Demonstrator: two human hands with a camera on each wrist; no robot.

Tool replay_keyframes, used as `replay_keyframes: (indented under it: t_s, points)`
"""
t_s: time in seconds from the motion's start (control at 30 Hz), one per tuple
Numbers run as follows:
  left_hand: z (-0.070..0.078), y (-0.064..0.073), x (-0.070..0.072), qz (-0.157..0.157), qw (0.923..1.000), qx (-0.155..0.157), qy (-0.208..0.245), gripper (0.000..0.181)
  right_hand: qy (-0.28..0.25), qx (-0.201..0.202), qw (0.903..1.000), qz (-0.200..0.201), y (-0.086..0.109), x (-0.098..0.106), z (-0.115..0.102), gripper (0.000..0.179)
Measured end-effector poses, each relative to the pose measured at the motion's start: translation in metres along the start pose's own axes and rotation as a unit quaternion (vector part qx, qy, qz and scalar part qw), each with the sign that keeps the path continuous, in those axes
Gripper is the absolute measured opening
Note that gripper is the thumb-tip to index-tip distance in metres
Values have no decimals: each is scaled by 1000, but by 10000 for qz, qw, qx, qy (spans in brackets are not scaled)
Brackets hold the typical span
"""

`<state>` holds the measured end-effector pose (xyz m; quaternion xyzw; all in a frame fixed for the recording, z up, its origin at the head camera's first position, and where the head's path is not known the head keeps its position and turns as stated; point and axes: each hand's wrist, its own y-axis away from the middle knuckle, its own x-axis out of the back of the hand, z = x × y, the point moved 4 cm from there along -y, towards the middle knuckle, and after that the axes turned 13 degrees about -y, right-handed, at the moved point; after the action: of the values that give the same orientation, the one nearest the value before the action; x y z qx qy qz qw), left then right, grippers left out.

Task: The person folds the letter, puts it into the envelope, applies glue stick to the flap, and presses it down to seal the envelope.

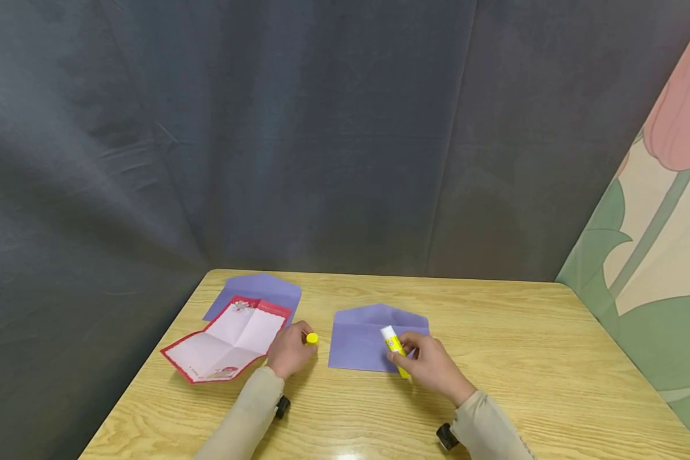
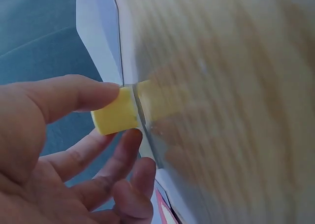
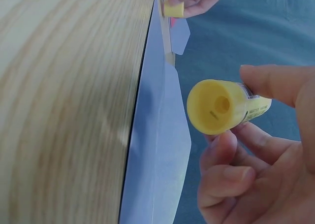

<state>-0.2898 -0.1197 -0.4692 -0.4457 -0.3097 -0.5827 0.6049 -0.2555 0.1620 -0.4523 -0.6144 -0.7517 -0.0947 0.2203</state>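
My left hand [image 1: 290, 350] pinches a yellow glue stick cap [image 1: 312, 338] between thumb and fingers. In the left wrist view the cap [image 2: 115, 114] is at the tabletop, with its reflection in the wood. My right hand [image 1: 434, 365] grips an uncapped yellow glue stick [image 1: 395, 347], its white end tilted up and away. Its round yellow base [image 3: 209, 108] faces the camera in the right wrist view. Behind and below the glue stick, a purple envelope [image 1: 353, 347] lies on the table, its pointed flap open toward the far side.
At the left, a creased red-bordered letter sheet [image 1: 227, 338] partly covers a second purple envelope [image 1: 273, 291], whose flap is also open. The wooden table [image 1: 523, 345] reaches back to a dark curtain [image 1: 345, 140]. A flower-patterned cloth [image 1: 655, 255] hangs along the right.
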Motion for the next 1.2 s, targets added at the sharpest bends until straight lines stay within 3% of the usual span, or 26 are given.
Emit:
replay_keyframes:
  t_s: [0.3,0.43,0.57,0.67,0.77,0.9,1.0,1.2]
  points:
    - [-6,-3,-5,-112,9996,230,-153,24,-75,-70,9999,-30,-1,0,1,24]
    - [4,1,3,-92,9994,47,-342,37,-31,-121,9999,82,-3,1,1,26]
    - [26,13,11,-60,9979,-494,-424,36,1,-268,9988,408,-5,4,2,34]
    - [45,23,10,-392,9928,-1008,-514,36,16,-311,9974,653,-9,9,4,35]
    - [61,32,4,-923,9825,-1296,-970,44,35,-223,9962,844,-14,13,5,28]
    - [70,40,-8,-1484,9681,-1298,-1549,54,-149,-159,9947,1007,-22,12,5,25]
    - [73,44,-14,-1693,9635,-1267,-1639,56,-353,-217,9935,1061,-27,9,4,26]
    - [82,50,-15,-1938,9535,-1514,-1744,60,-374,-199,9941,995,-38,-3,0,19]
